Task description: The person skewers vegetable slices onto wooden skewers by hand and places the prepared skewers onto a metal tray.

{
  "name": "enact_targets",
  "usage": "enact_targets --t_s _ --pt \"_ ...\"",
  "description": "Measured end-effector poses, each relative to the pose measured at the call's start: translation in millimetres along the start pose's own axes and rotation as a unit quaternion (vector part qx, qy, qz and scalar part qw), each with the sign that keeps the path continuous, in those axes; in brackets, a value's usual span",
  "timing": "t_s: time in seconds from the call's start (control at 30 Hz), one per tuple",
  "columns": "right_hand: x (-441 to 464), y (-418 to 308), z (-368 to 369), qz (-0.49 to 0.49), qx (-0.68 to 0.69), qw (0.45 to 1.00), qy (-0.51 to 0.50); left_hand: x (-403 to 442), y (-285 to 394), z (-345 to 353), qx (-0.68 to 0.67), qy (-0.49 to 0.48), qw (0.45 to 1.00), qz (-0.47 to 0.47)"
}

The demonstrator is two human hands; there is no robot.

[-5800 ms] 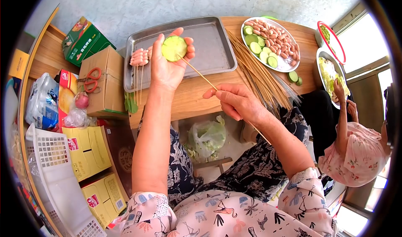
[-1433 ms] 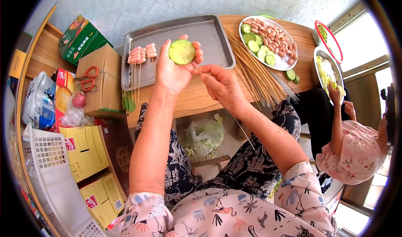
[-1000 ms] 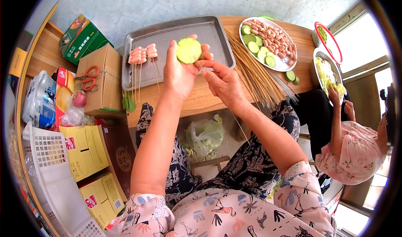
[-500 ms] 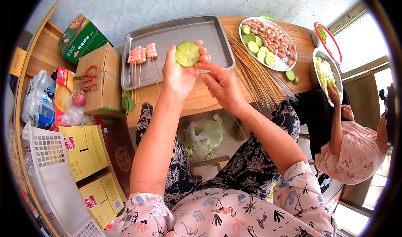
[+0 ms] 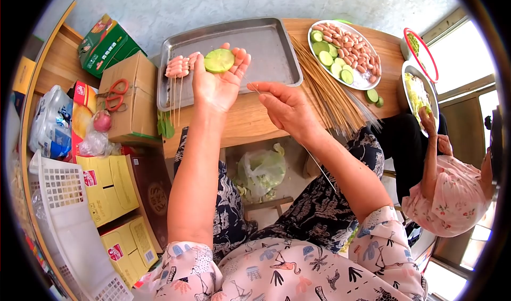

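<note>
A pale blue wall (image 5: 239,0) backs a wooden bench (image 5: 250,125), with boxes crowding the left and a bright window (image 5: 452,51) at the right. On the bench a shallow metal tray (image 5: 269,53) carries skewered pink sausages (image 5: 178,66) near its left end, their sticks jutting over the near rim. The left hand (image 5: 221,83) is raised palm up in front of the tray, its grip spread, with a round cucumber slice (image 5: 219,60) lying across the fingers. The right hand (image 5: 290,106) is just beside it; its grip pinches a thin skewer (image 5: 319,168) between thumb and forefinger, and the rear of the stick runs down past the wrist. The slice is apart from the right fingertips.

A loose bundle of skewers (image 5: 330,91) lies between the tray and an oval white plate (image 5: 364,80), which holds more cucumber slices (image 5: 331,61) and loose sausages (image 5: 348,45). Two cucumber pieces (image 5: 372,95) sit beside the plate. At the far right, another person (image 5: 447,200) has one hand at the leaves (image 5: 418,88) in a bowl (image 5: 405,101). Red-handled scissors (image 5: 114,96) rest against a cardboard box (image 5: 143,88), and a plastic bag (image 5: 262,170) stands below the bench.
</note>
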State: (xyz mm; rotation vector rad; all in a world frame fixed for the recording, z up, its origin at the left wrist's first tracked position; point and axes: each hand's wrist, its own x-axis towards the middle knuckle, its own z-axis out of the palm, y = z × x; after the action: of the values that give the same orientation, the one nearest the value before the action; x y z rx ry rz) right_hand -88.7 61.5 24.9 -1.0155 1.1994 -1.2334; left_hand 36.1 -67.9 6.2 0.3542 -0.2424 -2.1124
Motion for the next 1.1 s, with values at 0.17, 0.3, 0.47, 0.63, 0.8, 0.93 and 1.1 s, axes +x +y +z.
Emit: enact_targets --t_s 0.17,0.3,0.47,0.63,0.8,0.93,1.1 --pt "-1.9 -3.6 -3.2 -0.001 -0.005 1.000 -0.005 2.3 -5.4 -7.1 -0.031 -0.074 0.996 -0.045" --pt "-1.4 -1.6 -2.0 -0.003 0.009 1.000 -0.009 1.4 -8.0 -5.9 -0.015 -0.066 0.997 -0.045" --pt "-1.1 -2.1 0.3 -0.001 -0.007 1.000 -0.010 2.1 -7.5 -8.5 -0.020 -0.074 0.996 -0.050" --pt "-1.1 0.1 2.0 0.004 -0.009 1.000 -0.006 1.0 -6.6 -7.8 -0.019 -0.076 0.996 -0.048" --pt "-1.1 -0.1 2.3 -0.002 -0.015 1.000 -0.007 0.5 -6.3 -7.0 -0.016 -0.068 0.997 -0.045" --pt "-1.5 -1.3 2.6 0.008 -0.008 1.000 -0.009 0.9 -5.9 -3.9 -0.010 -0.053 0.998 -0.042" --pt "-0.8 1.5 2.4 0.007 0.003 1.000 -0.005 0.2 -8.1 -1.3 -0.005 -0.037 0.999 -0.039"
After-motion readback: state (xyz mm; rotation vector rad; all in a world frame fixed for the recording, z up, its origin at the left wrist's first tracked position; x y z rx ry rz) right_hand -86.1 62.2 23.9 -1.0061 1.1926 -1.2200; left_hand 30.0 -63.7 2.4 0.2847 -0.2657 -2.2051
